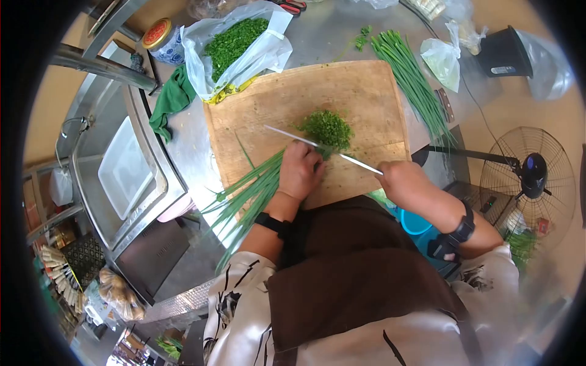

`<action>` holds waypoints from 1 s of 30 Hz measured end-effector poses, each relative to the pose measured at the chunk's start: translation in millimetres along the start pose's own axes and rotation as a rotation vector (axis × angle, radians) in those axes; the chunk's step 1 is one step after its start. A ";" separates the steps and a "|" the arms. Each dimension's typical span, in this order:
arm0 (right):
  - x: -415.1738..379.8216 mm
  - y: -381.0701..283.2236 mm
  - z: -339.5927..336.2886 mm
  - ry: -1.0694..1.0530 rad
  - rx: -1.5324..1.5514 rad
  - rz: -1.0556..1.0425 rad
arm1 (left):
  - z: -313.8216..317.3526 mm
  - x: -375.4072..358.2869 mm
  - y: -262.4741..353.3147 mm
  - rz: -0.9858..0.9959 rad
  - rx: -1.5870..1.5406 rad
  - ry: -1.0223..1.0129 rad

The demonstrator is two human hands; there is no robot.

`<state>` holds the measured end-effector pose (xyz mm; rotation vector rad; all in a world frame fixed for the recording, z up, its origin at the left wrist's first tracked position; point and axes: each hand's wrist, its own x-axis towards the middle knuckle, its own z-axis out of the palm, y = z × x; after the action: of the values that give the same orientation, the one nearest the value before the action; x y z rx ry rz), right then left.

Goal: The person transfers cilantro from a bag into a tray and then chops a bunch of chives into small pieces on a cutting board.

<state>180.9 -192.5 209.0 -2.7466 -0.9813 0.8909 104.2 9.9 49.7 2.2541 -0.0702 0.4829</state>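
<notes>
My left hand (299,169) presses down on a bunch of scallions (255,183), fingers curled over the stalks near their cut end. The long green stalks trail off the near left edge of a wooden cutting board (360,85). My right hand (403,183) is closed round the handle of a knife (361,165). Its thin blade lies across the scallions, slanting up to the left past my left fingertips. Just beyond the blade sits a heap of finely chopped scallions (328,129).
A white plastic bag of chopped greens (235,46) rests at the board's far left corner. More whole scallions (412,79) lie on the metal counter at right, near another knife's handle (445,105). A sink (116,165) is at left, a fan (532,174) at right.
</notes>
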 end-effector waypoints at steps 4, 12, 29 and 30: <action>6.0 2.5 9.2 -0.081 -0.022 0.006 | -0.4 1.0 -0.1 0.009 0.000 0.014; 52.8 -4.6 31.1 0.046 0.054 -0.079 | -2.2 1.6 3.0 0.000 0.018 0.001; 63.8 -5.8 40.8 -0.015 0.073 -0.051 | -16.0 6.6 12.5 0.046 0.165 -0.062; 63.9 -6.4 39.2 -0.017 0.076 -0.032 | -20.1 8.1 17.1 0.068 0.205 -0.056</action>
<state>195.4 -152.9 146.8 -2.6574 -0.9696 0.9280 101.7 14.1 76.9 2.4731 -0.1312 0.4821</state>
